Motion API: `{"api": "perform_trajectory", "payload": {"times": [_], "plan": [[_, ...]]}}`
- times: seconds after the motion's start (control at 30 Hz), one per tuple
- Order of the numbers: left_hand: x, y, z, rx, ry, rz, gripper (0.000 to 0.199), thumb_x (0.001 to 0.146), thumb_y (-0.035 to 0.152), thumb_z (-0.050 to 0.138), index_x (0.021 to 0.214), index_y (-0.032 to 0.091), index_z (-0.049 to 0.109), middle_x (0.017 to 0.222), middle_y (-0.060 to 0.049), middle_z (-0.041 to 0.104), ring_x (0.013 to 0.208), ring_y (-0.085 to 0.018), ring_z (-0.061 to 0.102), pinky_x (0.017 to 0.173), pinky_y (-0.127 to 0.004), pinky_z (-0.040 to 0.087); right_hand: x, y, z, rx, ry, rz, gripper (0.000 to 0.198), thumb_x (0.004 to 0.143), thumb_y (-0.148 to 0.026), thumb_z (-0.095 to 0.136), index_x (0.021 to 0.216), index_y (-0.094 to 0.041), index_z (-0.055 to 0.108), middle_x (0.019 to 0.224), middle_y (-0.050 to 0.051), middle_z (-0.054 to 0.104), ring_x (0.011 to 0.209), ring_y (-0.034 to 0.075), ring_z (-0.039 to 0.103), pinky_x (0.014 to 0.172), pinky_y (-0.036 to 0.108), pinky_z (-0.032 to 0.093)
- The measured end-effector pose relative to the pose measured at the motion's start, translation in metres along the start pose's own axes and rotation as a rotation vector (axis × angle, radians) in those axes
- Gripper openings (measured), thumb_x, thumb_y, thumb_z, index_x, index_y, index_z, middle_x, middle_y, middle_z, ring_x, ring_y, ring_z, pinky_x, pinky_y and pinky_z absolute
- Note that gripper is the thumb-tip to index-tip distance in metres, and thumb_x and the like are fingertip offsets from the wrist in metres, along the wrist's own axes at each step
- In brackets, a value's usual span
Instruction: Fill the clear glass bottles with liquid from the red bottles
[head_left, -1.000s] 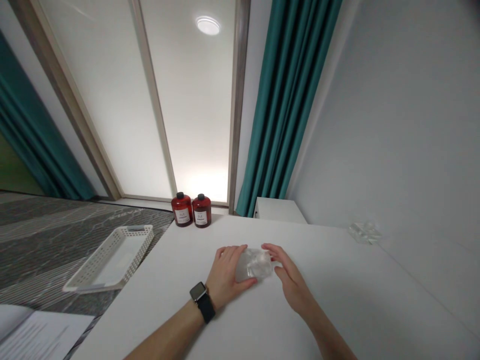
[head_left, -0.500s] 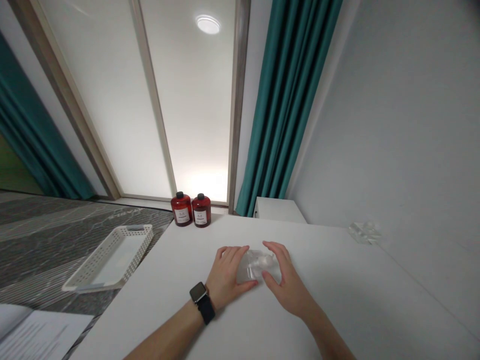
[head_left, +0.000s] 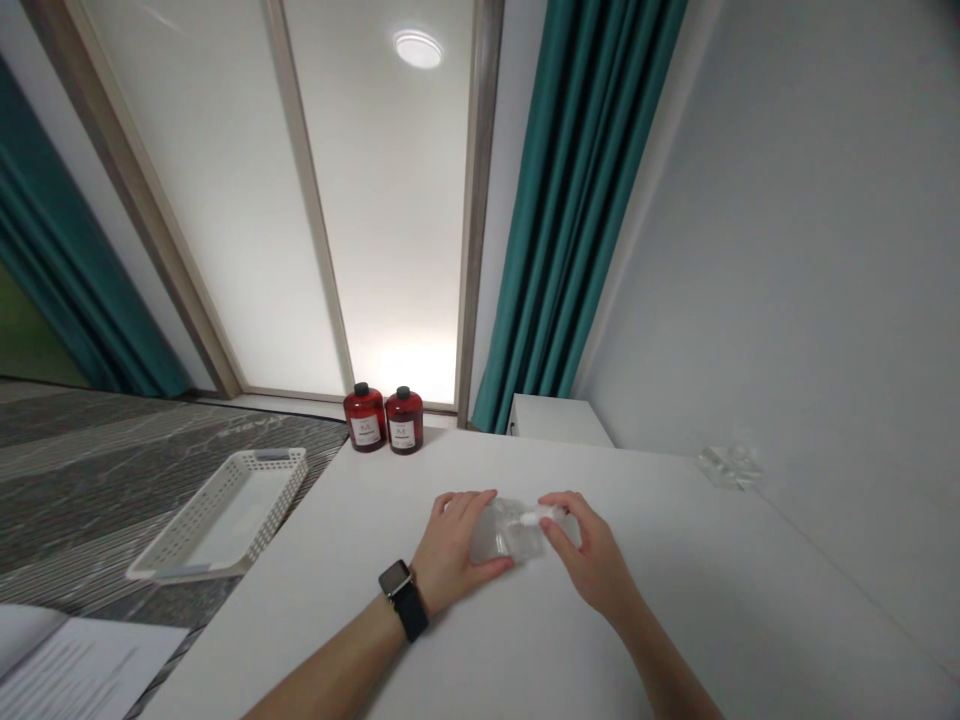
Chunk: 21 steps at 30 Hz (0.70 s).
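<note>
A clear plastic container (head_left: pixel 504 538), perhaps a bottle, lies on the white tabletop (head_left: pixel 480 650); its outline is faint. My left hand (head_left: pixel 454 545), with a black watch on its wrist, is curled around its left side, thumb near and fingers far. At the container's right end is a small white piece (head_left: pixel 531 518), like a cap or nozzle. The thumb and forefinger of my right hand (head_left: pixel 589 550) pinch its right end. Whether the white piece is joined to the container I cannot tell.
Two dark red bottles (head_left: pixel 366 420) with black caps stand at the table's far left corner. Crumpled clear plastic (head_left: pixel 729 467) lies at the right by the wall. Left of the table are a white perforated basket (head_left: pixel 281 520) and an open booklet (head_left: pixel 90 665).
My right hand has shifted slightly right, and its spread thumb and forefinger have closed on the white piece. My left hand stays around the clear container.
</note>
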<state>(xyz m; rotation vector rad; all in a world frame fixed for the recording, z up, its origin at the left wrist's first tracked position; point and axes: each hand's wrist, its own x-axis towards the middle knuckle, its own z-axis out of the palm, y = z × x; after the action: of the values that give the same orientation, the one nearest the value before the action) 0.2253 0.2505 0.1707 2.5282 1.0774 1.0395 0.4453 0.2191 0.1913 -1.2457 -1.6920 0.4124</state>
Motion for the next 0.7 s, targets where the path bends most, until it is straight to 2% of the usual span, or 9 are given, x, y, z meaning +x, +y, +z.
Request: {"api": "perform_trajectory", "payload": {"times": [0.1, 0.23, 0.4, 0.57, 0.7], "plan": [[0.0, -0.002, -0.001, -0.063, -0.003, -0.078, 0.073, 0.068, 0.027, 0.083, 0.13, 0.02, 0.046, 0.121, -0.011, 0.065, 0.109, -0.031, 0.061, 0.097, -0.05, 0.045, -0.001, 0.005, -0.001, 0.015, 0.09, 0.037, 0.02, 0.091, -0.034, 0.055, 0.104, -0.021, 0.062, 0.096, 0.006, 0.068, 0.09, 0.023, 0.064, 0.082, 0.035, 0.051], [-0.002, -0.006, 0.0, -0.187, -0.035, -0.177, 0.071, 0.065, 0.023, 0.083, 0.126, 0.019, 0.048, 0.116, -0.01, 0.065, 0.107, -0.029, 0.062, 0.096, -0.046, 0.049, -0.003, 0.005, -0.001, -0.015, 0.181, -0.009, 0.017, 0.092, -0.035, 0.054, 0.1, -0.021, 0.061, 0.092, 0.006, 0.067, 0.087, 0.023, 0.063, 0.08, 0.035, 0.051], [-0.004, -0.009, 0.004, -0.286, -0.061, -0.23, 0.064, 0.063, 0.017, 0.083, 0.118, 0.019, 0.051, 0.112, -0.008, 0.065, 0.105, -0.028, 0.062, 0.094, -0.045, 0.05, -0.002, -0.001, -0.002, -0.047, 0.181, -0.094, 0.014, 0.093, -0.031, 0.052, 0.098, -0.022, 0.062, 0.088, 0.005, 0.067, 0.083, 0.021, 0.064, 0.076, 0.033, 0.051], [-0.003, -0.012, 0.005, -0.389, -0.089, -0.259, 0.061, 0.064, 0.012, 0.082, 0.115, 0.019, 0.049, 0.11, -0.008, 0.064, 0.103, -0.026, 0.06, 0.094, -0.043, 0.048, -0.002, 0.0, -0.003, -0.056, 0.269, -0.091, 0.015, 0.094, -0.032, 0.051, 0.096, -0.022, 0.062, 0.087, 0.005, 0.066, 0.081, 0.021, 0.064, 0.074, 0.032, 0.052], [-0.001, -0.015, 0.005, -0.494, -0.14, -0.273, 0.059, 0.063, 0.015, 0.084, 0.11, 0.017, 0.048, 0.107, -0.008, 0.062, 0.101, -0.026, 0.06, 0.092, -0.04, 0.048, -0.002, 0.004, -0.003, -0.075, 0.221, -0.08, 0.016, 0.093, -0.034, 0.053, 0.096, -0.022, 0.063, 0.087, 0.005, 0.068, 0.083, 0.021, 0.065, 0.076, 0.032, 0.052]]}}
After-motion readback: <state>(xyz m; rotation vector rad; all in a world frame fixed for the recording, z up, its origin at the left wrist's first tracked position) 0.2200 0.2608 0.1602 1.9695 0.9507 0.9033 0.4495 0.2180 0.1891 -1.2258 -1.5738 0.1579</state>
